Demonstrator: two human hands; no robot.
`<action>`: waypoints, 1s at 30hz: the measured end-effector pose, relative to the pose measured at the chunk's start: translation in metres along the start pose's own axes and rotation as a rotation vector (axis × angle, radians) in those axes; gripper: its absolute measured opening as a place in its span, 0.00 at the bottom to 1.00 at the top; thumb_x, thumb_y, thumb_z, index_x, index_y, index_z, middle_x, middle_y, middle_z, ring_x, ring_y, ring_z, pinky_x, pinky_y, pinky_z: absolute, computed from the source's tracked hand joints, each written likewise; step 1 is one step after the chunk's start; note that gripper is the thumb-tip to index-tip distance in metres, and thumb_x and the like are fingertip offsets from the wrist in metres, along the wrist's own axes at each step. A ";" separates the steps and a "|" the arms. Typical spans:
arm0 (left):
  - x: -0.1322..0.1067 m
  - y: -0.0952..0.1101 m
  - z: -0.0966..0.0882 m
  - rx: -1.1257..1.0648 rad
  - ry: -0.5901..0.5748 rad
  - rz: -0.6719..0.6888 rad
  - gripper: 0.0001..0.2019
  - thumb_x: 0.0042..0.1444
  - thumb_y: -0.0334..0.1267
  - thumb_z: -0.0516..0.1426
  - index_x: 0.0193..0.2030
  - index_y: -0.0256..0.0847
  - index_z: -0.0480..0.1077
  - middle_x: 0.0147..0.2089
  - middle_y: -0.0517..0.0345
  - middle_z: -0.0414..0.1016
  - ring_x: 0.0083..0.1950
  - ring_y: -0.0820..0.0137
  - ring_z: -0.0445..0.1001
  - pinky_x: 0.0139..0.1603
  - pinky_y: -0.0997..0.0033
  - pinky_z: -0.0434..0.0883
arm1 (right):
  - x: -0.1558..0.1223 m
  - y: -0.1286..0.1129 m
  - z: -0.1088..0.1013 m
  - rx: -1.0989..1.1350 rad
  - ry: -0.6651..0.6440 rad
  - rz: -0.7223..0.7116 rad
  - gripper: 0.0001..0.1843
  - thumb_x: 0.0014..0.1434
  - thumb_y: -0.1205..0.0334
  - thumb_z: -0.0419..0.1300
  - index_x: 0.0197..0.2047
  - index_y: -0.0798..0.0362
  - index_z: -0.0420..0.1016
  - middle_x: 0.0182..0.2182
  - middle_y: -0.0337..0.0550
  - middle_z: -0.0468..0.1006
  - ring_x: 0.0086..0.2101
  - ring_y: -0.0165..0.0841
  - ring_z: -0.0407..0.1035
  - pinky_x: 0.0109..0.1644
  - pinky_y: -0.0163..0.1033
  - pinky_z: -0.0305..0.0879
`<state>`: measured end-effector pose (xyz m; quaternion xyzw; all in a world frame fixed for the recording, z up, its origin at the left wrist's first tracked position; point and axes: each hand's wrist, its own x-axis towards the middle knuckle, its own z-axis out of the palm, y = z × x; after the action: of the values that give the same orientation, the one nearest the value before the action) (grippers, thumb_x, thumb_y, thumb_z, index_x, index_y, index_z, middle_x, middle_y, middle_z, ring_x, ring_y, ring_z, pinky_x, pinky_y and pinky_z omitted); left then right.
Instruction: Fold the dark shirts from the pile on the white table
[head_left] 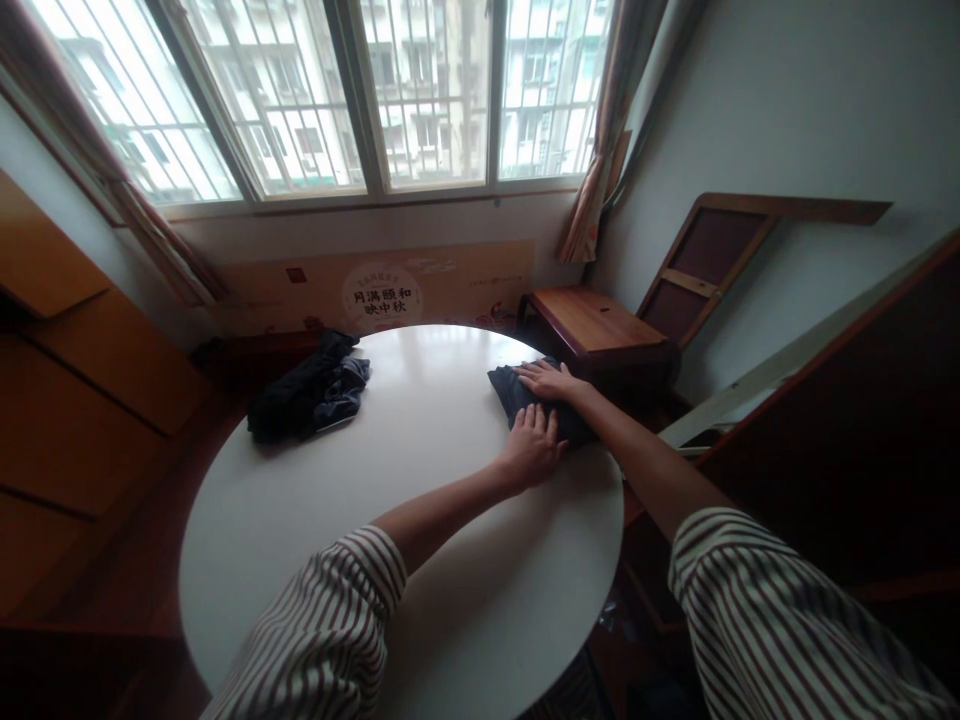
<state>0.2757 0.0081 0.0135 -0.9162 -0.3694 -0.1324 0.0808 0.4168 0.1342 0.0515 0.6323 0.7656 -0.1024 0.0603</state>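
Note:
A dark folded garment [504,387] lies at the right edge of the round white table [405,470]. My left hand [534,445] rests on its near side with the fingers stretched out. On the far side of the same garment, my right hand [546,381] lies flat with its fingers extended. Both palms are turned down onto the cloth, and they hide part of it; its exact kind cannot be made out. Across the table on the left sits a crumpled heap of dark clothes [304,392], apart from both hands.
Behind the table stand a low wooden side table [592,318] and a printed banner [450,280] under the barred window [427,90]. Orange-brown cabinets [90,390] line the left side. A dark wooden panel [840,440] rises close on the right.

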 end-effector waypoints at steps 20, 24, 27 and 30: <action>-0.137 -0.084 -0.073 -0.227 0.135 0.253 0.12 0.62 0.35 0.48 0.32 0.41 0.72 0.31 0.54 0.75 0.35 0.67 0.72 0.47 0.64 0.69 | -0.074 -0.169 0.016 0.059 0.465 -0.213 0.22 0.71 0.56 0.43 0.53 0.54 0.74 0.51 0.53 0.76 0.48 0.39 0.70 0.52 0.39 0.62; -0.145 -0.194 -0.083 -0.032 0.198 -0.443 0.14 0.64 0.36 0.46 0.41 0.39 0.73 0.45 0.46 0.76 0.50 0.60 0.72 0.58 0.59 0.63 | -0.092 -0.186 0.049 0.095 0.411 -0.255 0.20 0.70 0.58 0.45 0.40 0.54 0.77 0.38 0.51 0.80 0.37 0.37 0.74 0.41 0.37 0.63; -0.155 -0.257 -0.075 0.152 0.245 -0.866 0.22 0.63 0.43 0.50 0.58 0.31 0.67 0.64 0.36 0.64 0.66 0.49 0.59 0.64 0.51 0.57 | -0.090 -0.188 0.064 0.113 0.356 -0.290 0.18 0.69 0.59 0.49 0.35 0.53 0.77 0.33 0.49 0.81 0.32 0.36 0.75 0.36 0.36 0.60; -0.172 -0.290 -0.058 0.218 0.206 -1.082 0.36 0.60 0.50 0.54 0.66 0.21 0.57 0.68 0.26 0.56 0.69 0.43 0.52 0.66 0.48 0.52 | -0.087 -0.186 0.070 0.134 0.338 -0.316 0.16 0.68 0.59 0.50 0.35 0.52 0.77 0.32 0.47 0.82 0.31 0.36 0.75 0.35 0.36 0.58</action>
<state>-0.0563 0.0882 0.0314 -0.5650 -0.7885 -0.2048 0.1312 0.2489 0.0011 0.0174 0.5156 0.8456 -0.0538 -0.1273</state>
